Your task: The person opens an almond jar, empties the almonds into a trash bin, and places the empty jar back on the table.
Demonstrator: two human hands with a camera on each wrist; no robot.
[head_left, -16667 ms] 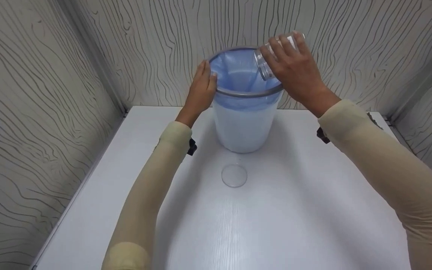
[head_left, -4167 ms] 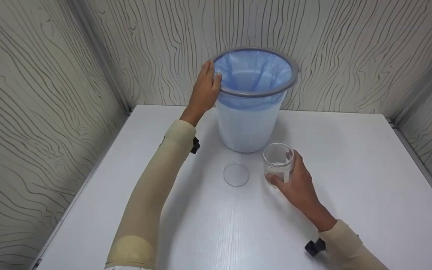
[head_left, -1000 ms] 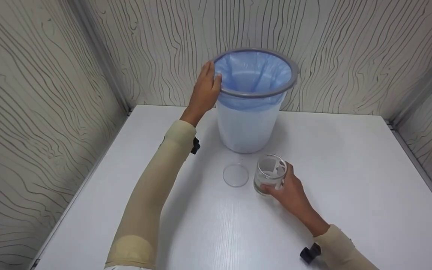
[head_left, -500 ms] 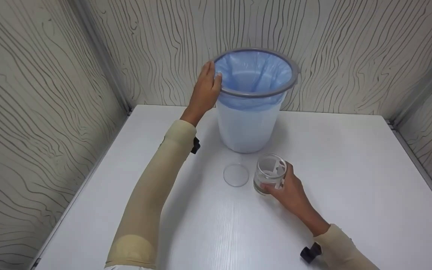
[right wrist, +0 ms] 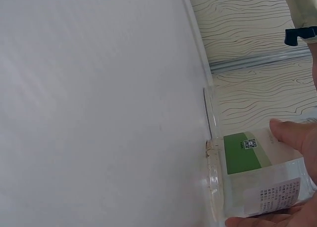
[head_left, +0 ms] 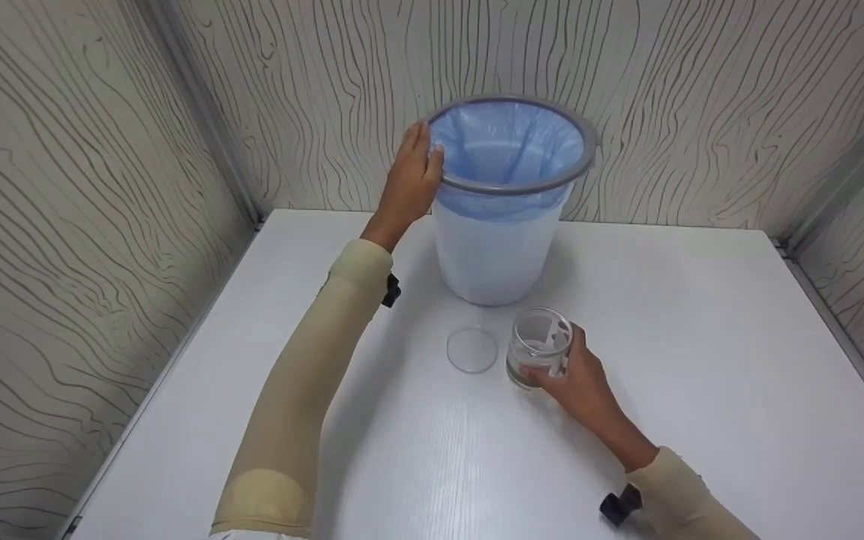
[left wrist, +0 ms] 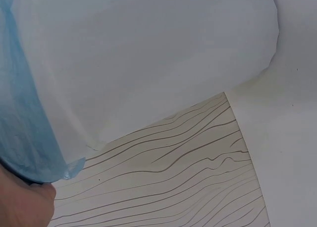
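A white bin (head_left: 493, 259) with a grey rim and a blue liner bag (head_left: 488, 142) stands upright at the back of the table. My left hand (head_left: 407, 180) grips the left side of its rim; in the left wrist view only part of that hand (left wrist: 25, 202) shows, at the liner's edge. My right hand (head_left: 582, 386) holds a clear jar (head_left: 526, 341) upright, its mouth uncovered. A green and white label (right wrist: 242, 157) shows on the jar in the right wrist view. Left of the jar lies a clear round lid (head_left: 472, 350), flat and apart from it.
The white table (head_left: 417, 465) is bounded by a patterned wall (head_left: 312, 97) close behind the bin. More patterned walls rise at the left and right, with metal strips at the corners.
Earlier, my right hand held the jar tilted over the bin; later it brought the jar down upright beside the lid, then slightly nearer the lid. My left hand has stayed on the rim.
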